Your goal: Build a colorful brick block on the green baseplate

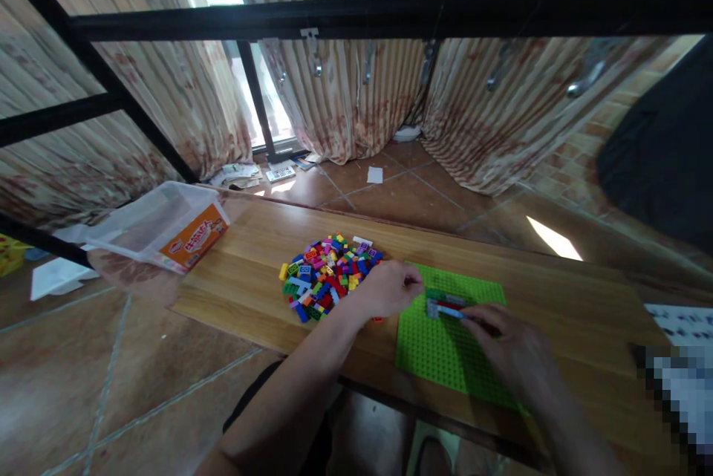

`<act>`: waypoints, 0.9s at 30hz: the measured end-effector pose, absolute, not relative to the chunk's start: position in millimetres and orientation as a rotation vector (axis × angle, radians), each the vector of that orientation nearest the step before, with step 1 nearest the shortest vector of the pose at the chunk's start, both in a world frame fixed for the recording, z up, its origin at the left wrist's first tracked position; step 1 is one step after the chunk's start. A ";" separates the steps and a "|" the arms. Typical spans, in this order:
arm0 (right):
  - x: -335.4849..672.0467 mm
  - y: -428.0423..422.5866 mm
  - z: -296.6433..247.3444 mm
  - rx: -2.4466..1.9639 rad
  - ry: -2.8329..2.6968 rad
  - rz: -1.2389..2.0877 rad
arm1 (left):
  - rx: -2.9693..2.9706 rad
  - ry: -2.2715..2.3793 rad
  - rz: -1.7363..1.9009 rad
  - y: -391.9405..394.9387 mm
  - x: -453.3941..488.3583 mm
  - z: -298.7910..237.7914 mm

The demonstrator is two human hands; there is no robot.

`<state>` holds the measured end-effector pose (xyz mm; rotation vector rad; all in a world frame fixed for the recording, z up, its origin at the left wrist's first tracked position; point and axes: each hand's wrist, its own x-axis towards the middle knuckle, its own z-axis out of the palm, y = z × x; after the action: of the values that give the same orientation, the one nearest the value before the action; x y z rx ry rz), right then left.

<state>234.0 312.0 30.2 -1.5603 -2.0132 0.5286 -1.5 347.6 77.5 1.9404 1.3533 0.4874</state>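
A green studded baseplate (pixel 440 350) lies on the wooden table (pixel 250 275). Near its far edge sits a small build of grey, red, blue and green bricks (pixel 445 305). My right hand (pixel 509 346) rests on the plate with its fingers pinched on the right end of that build. My left hand (pixel 390 287) is curled at the plate's left edge, fingertips by the build; whether it holds a brick is hidden. A heap of loose coloured bricks (pixel 328 275) lies just left of my left hand.
A clear plastic box with an orange label (pixel 167 227) stands at the table's left end. Printed paper (pixel 679 324) lies at the right edge. A black metal frame (pixel 390 12) crosses overhead. Curtains and scattered papers are beyond, on the tiled floor.
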 end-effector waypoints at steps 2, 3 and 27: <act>241.4 311.1 27.5 -1.584 -2.036 0.534 | 1.965 1.415 0.434 348.7 3.5 77.1; 243.1 310.6 26.4 -1.578 -2.052 0.544 | 1.977 1.442 0.393 348.8 6.6 76.6; 233.9 321.0 19.0 -1.571 -1.987 0.619 | 1.868 1.764 0.212 343.7 42.4 57.7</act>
<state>233.9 321.0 19.0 -1.5713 -1.9868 0.6186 42.4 343.7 57.7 1.8678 1.7641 0.2125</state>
